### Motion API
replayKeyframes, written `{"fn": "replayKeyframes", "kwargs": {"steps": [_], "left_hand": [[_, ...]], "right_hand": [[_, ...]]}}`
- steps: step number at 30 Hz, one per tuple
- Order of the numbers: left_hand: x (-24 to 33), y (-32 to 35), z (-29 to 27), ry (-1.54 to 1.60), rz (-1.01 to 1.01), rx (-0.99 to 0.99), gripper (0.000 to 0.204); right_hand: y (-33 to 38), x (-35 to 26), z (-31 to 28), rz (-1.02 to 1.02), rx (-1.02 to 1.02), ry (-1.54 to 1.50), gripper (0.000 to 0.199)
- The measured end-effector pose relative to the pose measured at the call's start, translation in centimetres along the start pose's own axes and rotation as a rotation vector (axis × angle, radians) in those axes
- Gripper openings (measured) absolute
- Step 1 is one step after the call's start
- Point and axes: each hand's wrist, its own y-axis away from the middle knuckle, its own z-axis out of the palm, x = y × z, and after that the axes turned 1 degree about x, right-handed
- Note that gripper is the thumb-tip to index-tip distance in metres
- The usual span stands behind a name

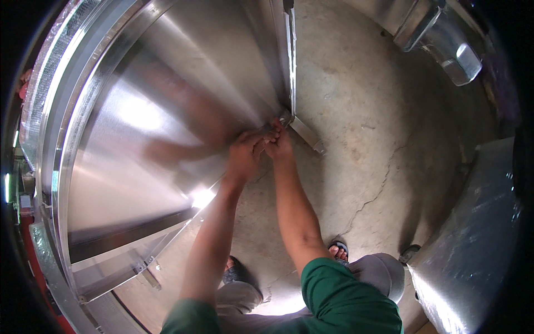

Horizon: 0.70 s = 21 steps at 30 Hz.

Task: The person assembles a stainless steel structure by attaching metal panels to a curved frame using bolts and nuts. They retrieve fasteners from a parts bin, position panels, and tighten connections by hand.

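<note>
Both my hands meet at the near right corner of a brushed stainless steel panel (128, 167), which is part of a large metal cabinet or frame. My left hand (243, 156) has its fingers bent and drawn together at the corner, touching my right hand. Close beside it, my right hand (279, 146) is closed, with its fingertips pinched at the corner fitting (286, 118). Whatever the fingers hold is too small and too covered to name. A short metal bar (307, 136) juts out from this corner, low over the floor. An upright steel edge (291, 61) rises behind it.
Cracked concrete floor (361, 167) lies to the right. A wrapped, shiny sheet-like object (473, 239) stands at the right. Bent clear or metal pieces (445, 50) are at the far right. Another short bar (149, 278) sticks out from the frame's near left corner.
</note>
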Motion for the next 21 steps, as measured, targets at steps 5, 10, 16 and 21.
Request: {"fn": "replayKeyframes", "kwargs": {"steps": [5,10,16,21], "left_hand": [[-2.1,-0.4,4.1,0.549,-0.757,0.119,0.026],[-4.1,0.6,4.9,0.419,-0.556,0.163,0.028],[-1.7,2.3,2.6,-0.156,-0.102,0.146,0.028],[-1.7,1.3,3.0,0.097,-0.453,0.077,0.034]], "right_hand": [[-0.8,0.0,-0.6,-0.015,-0.03,-0.042,0.02],[-1.0,0.1,-0.3,-0.017,-0.025,-0.047,0.026],[-0.7,0.4,-0.7,-0.156,-0.066,0.105,0.023],[-1.4,0.7,-0.5,-0.033,0.054,-0.016,0.019]]}}
